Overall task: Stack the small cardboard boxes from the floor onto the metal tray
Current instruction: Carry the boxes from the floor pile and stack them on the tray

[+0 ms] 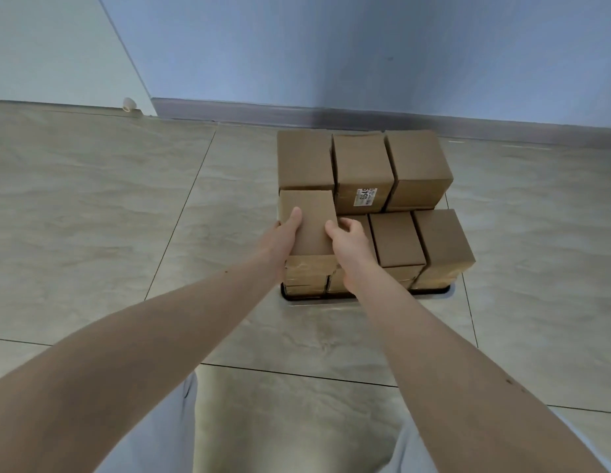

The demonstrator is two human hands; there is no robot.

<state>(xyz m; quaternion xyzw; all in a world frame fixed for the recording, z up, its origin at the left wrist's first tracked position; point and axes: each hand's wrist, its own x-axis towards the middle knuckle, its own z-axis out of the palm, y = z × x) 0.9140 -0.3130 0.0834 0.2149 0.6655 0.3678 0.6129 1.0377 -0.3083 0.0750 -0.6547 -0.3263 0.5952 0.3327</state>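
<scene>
Several small brown cardboard boxes are stacked on a metal tray [447, 291] standing on the tiled floor near the wall. The back row stands taller; its middle box [362, 167] carries a white label. At the front left, a box [312, 220] sits on top of the stack between my two hands. My left hand [285, 237] grips its left side, thumb on top. My right hand [350, 245] grips its right side, fingers curled over the edge. Two lower boxes [396, 238] stand to the right in the front row.
A grey baseboard [399, 117] runs along the blue wall just behind the stack. A small white doorstop [129, 104] sits at the wall on the left. Bare floor tiles surround the tray. My knees in light trousers show at the bottom edge.
</scene>
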